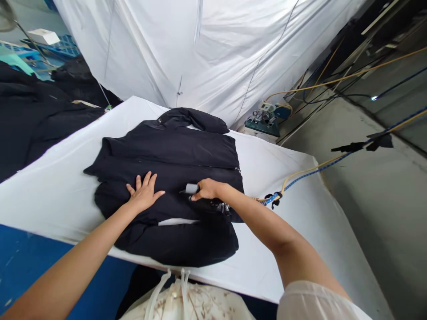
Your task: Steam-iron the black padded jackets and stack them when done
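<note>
A black zip jacket (173, 149) lies spread on a table covered with white cloth (276, 262), its collar to the left and its hem to the right. My left hand (143, 195) rests flat on the jacket's near front panel with the fingers spread. My right hand (207, 189) is closed round the handle of a steam iron (191, 189) on the same panel, right of my left hand. The iron's dark lower part blends into the black cloth, so its soleplate cannot be made out. One sleeve lies along the near edge, the other along the far side.
A blue-and-yellow hose and cord (310, 171) run from the iron up to the right. White sheeting (160, 53) hangs behind the table. A small green-based machine (263, 122) stands at the back right. Black garments (40, 111) are piled at the left.
</note>
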{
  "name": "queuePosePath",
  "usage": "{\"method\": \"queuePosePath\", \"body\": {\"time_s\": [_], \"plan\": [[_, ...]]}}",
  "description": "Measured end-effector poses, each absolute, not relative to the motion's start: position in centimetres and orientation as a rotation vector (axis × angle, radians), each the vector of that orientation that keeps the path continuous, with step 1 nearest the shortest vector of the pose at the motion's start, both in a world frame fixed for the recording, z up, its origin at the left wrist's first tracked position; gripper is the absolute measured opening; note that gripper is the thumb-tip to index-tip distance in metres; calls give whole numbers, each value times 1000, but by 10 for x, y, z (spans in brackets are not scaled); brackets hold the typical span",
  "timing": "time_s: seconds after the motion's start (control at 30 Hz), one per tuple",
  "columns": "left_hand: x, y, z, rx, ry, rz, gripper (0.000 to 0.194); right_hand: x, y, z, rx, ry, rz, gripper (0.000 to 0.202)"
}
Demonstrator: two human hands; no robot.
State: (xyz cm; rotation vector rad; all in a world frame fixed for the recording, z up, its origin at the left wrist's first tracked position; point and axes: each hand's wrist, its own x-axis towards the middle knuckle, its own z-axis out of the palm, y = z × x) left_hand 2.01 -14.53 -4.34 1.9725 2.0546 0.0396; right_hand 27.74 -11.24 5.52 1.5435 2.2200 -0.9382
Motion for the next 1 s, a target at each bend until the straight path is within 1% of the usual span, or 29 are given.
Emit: {"method": "queuePosePath", "body": {"time_s": [0.07, 0.17, 0.33, 0.4, 0.5, 0.63, 0.77, 0.87, 0.93, 1.0], "plan": [[5, -150, -47, 1933, 2101, 77, 68, 267, -132, 52, 1442, 2226, -978, 36], [-12, -150, -52, 1904, 2126, 181, 64, 281, -153, 50, 1424, 2214, -915, 35], [-36, -145, -54, 2037, 2010, 338, 61, 346, -152, 55, 1794, 2116, -725, 34], [-55, -146, -52, 2107, 1990, 379, 61, 364, -145, 57, 2030, 1970, -582, 38], [-92, -143, -47, 2062, 2116, 451, 55, 364, -136, 59, 2225, 1845, -430, 46], [-143, -125, -41, 1895, 2219, 598, 50, 310, -130, 58, 2292, 1921, -485, 44], [-180, -99, -39, 1629, 2228, 626, 46, 213, -141, 57, 2058, 2143, -714, 40], [-203, -85, -40, 1446, 2038, 617, 32, 145, -155, 58, 1769, 2219, -823, 43], [-216, -79, -41, 1403, 1852, 658, 20, 115, -159, 60, 1627, 2234, -775, 47], [-228, -75, -39, 1389, 1706, 699, 14, 98, -155, 64, 1608, 2225, -671, 49]]}}
